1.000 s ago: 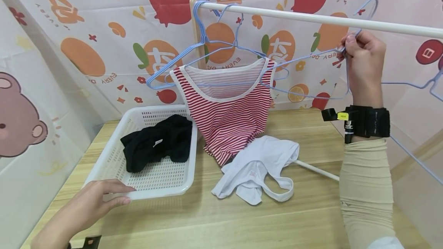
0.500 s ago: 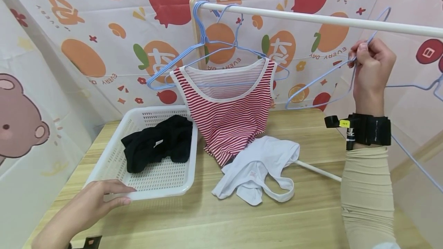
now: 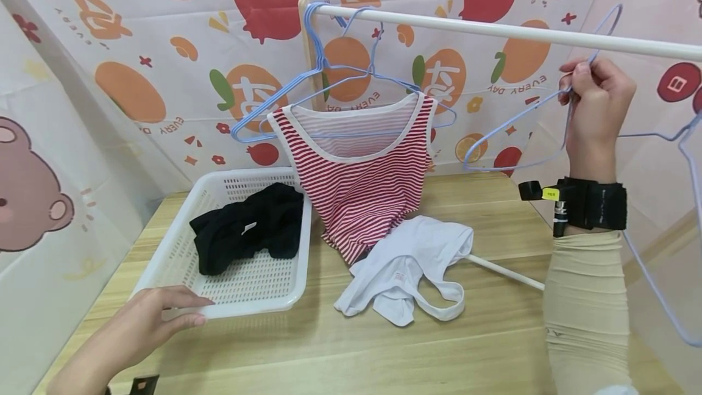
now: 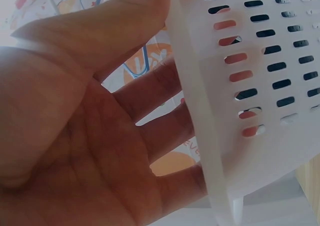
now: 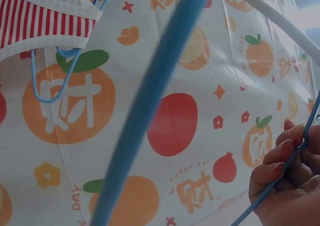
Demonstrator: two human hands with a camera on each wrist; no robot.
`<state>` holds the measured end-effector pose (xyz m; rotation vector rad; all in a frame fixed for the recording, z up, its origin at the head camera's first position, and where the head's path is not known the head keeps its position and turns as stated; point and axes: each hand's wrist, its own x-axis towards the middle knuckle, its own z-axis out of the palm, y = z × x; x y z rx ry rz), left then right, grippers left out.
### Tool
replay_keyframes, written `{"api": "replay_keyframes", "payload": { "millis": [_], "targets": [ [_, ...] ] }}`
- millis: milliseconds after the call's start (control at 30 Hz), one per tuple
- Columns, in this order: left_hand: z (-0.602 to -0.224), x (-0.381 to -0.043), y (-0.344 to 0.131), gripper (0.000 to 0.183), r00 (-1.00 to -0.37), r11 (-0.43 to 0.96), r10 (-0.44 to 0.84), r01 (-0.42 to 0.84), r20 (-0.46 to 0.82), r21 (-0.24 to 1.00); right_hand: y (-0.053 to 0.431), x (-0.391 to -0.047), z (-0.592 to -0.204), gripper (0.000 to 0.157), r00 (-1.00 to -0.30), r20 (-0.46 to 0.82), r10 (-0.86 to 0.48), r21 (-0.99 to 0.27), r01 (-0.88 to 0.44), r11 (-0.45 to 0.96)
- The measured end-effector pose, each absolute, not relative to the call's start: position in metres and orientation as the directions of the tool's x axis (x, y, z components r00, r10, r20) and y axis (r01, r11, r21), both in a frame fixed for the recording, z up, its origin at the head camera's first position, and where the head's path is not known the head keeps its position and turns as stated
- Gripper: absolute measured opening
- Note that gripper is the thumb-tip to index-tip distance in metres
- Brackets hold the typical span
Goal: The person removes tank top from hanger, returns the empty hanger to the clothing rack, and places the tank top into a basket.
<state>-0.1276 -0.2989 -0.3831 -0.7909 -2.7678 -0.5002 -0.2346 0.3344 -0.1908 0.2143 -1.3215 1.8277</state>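
Observation:
In the head view my left hand (image 3: 159, 316) grips the near left rim of a white plastic basket (image 3: 298, 273), which has a black garment (image 3: 249, 227) in it. The left wrist view shows the thumb on one side of the rim and the fingers on the other. My right hand (image 3: 598, 93) pinches a light blue hanger (image 3: 510, 120) at its neck, just below the white rail (image 3: 493, 30). The hook rises behind the rail; whether it touches cannot be told. A red-striped tank top (image 3: 367, 181) hangs on another blue hanger.
Several more blue hangers (image 3: 280, 93) hang bunched at the rail's left end. A white strappy garment (image 3: 411, 261) lies on the wooden table (image 3: 340, 358), partly over a white rod (image 3: 507, 272). More blue wire (image 3: 663, 297) shows at the right edge.
My right hand has moved right along the rail with the hanger, whose frame has turned and looks narrower. My left hand and the basket have stayed in place.

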Motion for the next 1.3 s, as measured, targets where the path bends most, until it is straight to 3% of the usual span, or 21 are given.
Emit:
{"api": "replay_keyframes", "payload": {
  "millis": [200, 633, 1000, 1300],
  "targets": [
    [-0.384, -0.127, -0.301, 0.025, -0.839, 0.81, 0.46, 0.531, 0.291, 0.25, 0.33, -0.232, -0.182, 0.019, -0.603, 0.591, 0.536, -0.666, -0.74, -0.097],
    [-0.389, -0.129, -0.302, 0.024, -0.828, 0.801, 0.468, 0.545, 0.31, 0.246, 0.326, -0.232, -0.205, 0.02, -0.522, 0.675, 0.522, -0.527, -0.836, -0.154],
    [-0.388, -0.129, -0.302, 0.025, -0.829, 0.804, 0.464, 0.542, 0.311, 0.245, 0.323, -0.232, -0.224, 0.025, -0.47, 0.73, 0.496, -0.542, -0.841, 0.0],
    [-0.386, -0.13, -0.301, 0.024, -0.841, 0.815, 0.458, 0.527, 0.289, 0.24, 0.325, -0.233, -0.24, 0.022, -0.406, 0.765, 0.499, -0.573, -0.783, 0.242]
  ]
}}
